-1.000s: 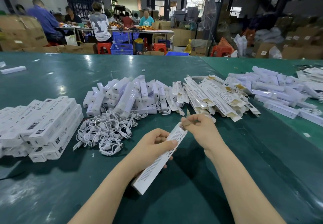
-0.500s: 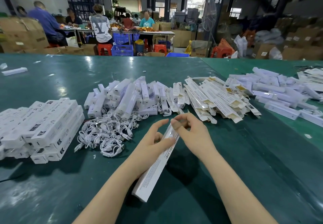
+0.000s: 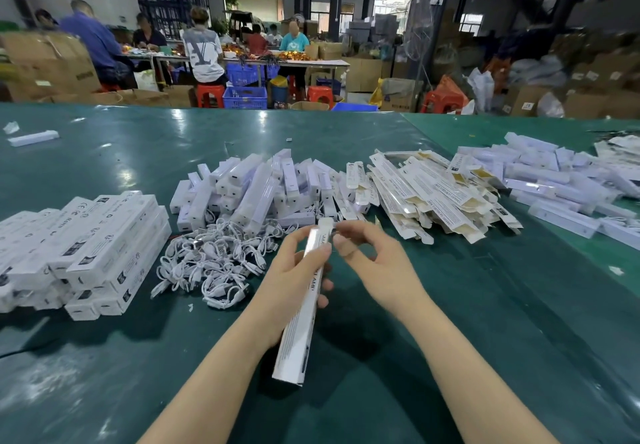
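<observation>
Dark green table top (image 3: 381, 357), glossy and scuffed, with a lighter green panel (image 3: 519, 125) butting against it on the right.

Lying on it, left to right:
- stack of closed white boxes (image 3: 104, 253), several layers
- tangle of white cables (image 3: 207, 263), just beside the stack
- heap of white lamp bars (image 3: 249, 187) behind the cables, touching them
- flat unfolded cartons (image 3: 426, 194), fanned out
- second pile of white bars (image 3: 554, 180), mostly on the lighter panel

Far left — one lone white box (image 3: 33, 138) and a paper scrap (image 3: 10, 127), well apart from the rest.
</observation>
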`<state>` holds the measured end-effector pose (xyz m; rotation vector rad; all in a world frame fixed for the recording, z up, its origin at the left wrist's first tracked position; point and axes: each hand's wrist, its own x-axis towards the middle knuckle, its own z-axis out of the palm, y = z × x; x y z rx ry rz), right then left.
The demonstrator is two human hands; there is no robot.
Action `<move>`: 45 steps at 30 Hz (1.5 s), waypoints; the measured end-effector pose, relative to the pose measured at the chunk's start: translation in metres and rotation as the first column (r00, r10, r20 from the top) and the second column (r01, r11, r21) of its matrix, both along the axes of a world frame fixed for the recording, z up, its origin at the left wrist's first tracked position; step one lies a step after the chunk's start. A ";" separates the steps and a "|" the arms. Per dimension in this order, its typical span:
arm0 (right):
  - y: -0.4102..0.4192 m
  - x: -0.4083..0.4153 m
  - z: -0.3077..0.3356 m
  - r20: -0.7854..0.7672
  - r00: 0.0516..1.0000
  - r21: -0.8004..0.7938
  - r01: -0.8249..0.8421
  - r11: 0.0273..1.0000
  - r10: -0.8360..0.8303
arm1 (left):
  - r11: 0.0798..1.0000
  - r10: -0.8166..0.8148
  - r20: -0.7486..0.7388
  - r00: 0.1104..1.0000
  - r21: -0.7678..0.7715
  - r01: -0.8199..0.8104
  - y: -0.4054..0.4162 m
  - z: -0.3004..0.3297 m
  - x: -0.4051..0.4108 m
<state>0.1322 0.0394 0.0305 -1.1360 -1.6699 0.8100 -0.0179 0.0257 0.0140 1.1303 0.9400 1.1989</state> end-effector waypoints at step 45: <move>0.000 -0.009 0.001 -0.418 0.906 -0.424 -0.123 0.897 -0.073 | 0.993 -0.118 -0.189 0.975 -0.046 0.111 0.004 -0.011 0.007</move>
